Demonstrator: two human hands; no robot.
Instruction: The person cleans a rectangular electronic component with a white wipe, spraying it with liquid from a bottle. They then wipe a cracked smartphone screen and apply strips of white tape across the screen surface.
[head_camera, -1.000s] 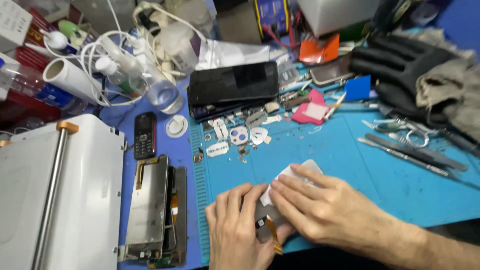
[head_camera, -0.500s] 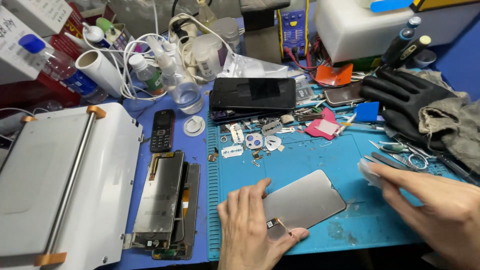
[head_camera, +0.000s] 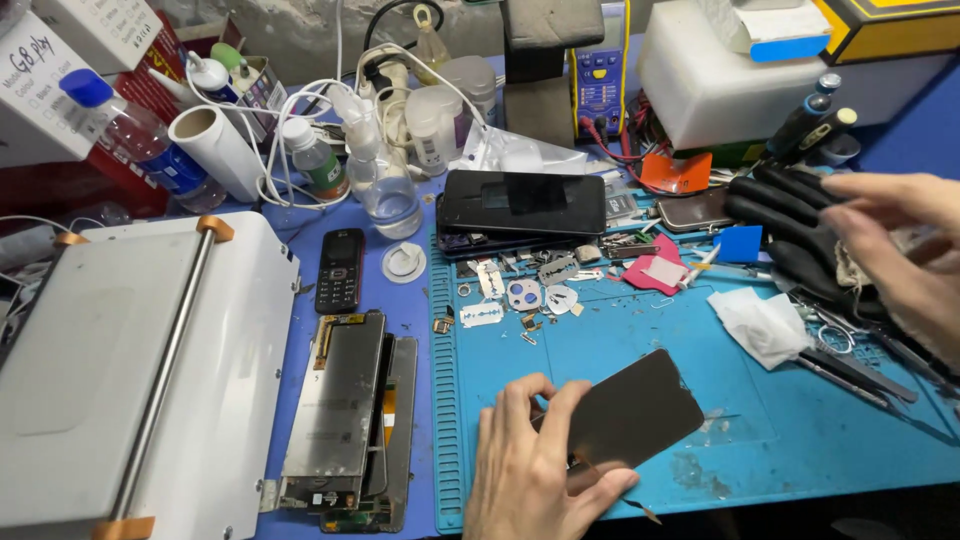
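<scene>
One dark phone panel (head_camera: 628, 415) is pinched by the left hand (head_camera: 540, 470); the right hand (head_camera: 900, 250), fingers spread, is raised well apart.

Left hand (head_camera: 535, 465) low, fingers curled; right hand (head_camera: 895, 250) raised, fingers spread.

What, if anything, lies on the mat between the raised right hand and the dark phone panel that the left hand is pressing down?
A crumpled white tissue lies on the blue mat roughly between the right hand and the dark panel under the left hand. Tweezers lie just beyond it. The mat right beside the panel shows only smears.
</scene>
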